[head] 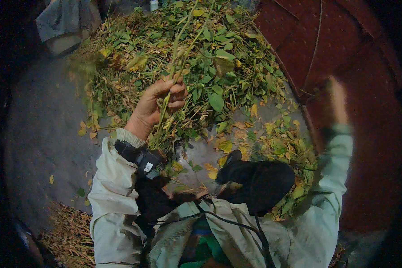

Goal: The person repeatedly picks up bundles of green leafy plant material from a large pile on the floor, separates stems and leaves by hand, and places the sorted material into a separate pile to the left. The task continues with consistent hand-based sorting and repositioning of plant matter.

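Observation:
My left hand (159,100) grips a few long green plant stalks (176,43) that reach up past the top of the view. Beneath it spreads a big heap of cut leafy plants (127,80), green, yellow and dry brown mixed. Out to the right, my right hand (338,100) is blurred by motion over a dark red sheet (361,140). Whether its fingers hold anything cannot be made out.
Loose yellow leaves (224,145) lie scattered on grey ground (47,134). A grey cloth (68,20) drapes over something at the upper left, and a small pale container (154,5) stands behind the heap. Dry brown stems (70,234) lie at the lower left.

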Tool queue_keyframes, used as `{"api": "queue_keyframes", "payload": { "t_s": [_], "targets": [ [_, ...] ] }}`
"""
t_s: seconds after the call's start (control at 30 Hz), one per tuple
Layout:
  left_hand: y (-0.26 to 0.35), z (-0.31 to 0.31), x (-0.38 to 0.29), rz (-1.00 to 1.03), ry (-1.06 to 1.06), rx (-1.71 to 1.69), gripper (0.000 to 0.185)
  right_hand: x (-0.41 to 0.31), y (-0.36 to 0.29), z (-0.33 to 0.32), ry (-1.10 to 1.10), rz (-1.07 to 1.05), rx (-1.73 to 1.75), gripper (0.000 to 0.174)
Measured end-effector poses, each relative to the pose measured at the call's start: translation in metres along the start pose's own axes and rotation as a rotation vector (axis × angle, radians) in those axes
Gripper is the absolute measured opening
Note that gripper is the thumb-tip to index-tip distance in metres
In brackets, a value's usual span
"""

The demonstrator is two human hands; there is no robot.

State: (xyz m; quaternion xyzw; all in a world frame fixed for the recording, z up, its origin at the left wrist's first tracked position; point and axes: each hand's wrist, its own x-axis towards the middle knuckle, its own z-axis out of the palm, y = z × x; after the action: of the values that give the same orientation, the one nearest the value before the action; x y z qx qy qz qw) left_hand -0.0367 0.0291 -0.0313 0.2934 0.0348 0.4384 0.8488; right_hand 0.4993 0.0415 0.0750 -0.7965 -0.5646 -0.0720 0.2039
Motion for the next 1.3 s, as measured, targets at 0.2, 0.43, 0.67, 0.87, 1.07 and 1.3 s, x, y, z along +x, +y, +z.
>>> {"api": "queue_keyframes", "payload": {
  "t_s": [0.2,0.43,0.67,0.87,1.07,1.3],
  "targets": [
    [-0.012,0.012,-0.001,-0.059,-0.070,-0.023,0.012,-0.058,-0.211,0.059,-0.242,-0.722,0.541,0.021],
    [-0.010,0.011,-0.003,-0.043,0.048,0.023,0.015,-0.116,-0.303,0.075,-0.149,-1.007,0.627,0.014],
    [-0.010,0.010,0.001,-0.057,0.263,0.291,0.016,-0.166,-0.293,0.081,-0.387,-1.273,0.336,0.010],
    [0.016,0.000,0.009,0.165,0.020,-0.047,0.020,-0.213,-0.296,0.068,-0.858,-1.404,0.266,0.011],
    [0.007,-0.001,0.000,0.063,-0.036,-0.145,0.018,-0.133,-0.262,0.083,-0.571,-0.681,1.096,0.025],
    [0.006,0.009,0.003,0.061,-0.147,-0.226,0.019,-0.125,-0.285,0.107,-0.472,-0.654,0.934,0.031]
  ]
}}
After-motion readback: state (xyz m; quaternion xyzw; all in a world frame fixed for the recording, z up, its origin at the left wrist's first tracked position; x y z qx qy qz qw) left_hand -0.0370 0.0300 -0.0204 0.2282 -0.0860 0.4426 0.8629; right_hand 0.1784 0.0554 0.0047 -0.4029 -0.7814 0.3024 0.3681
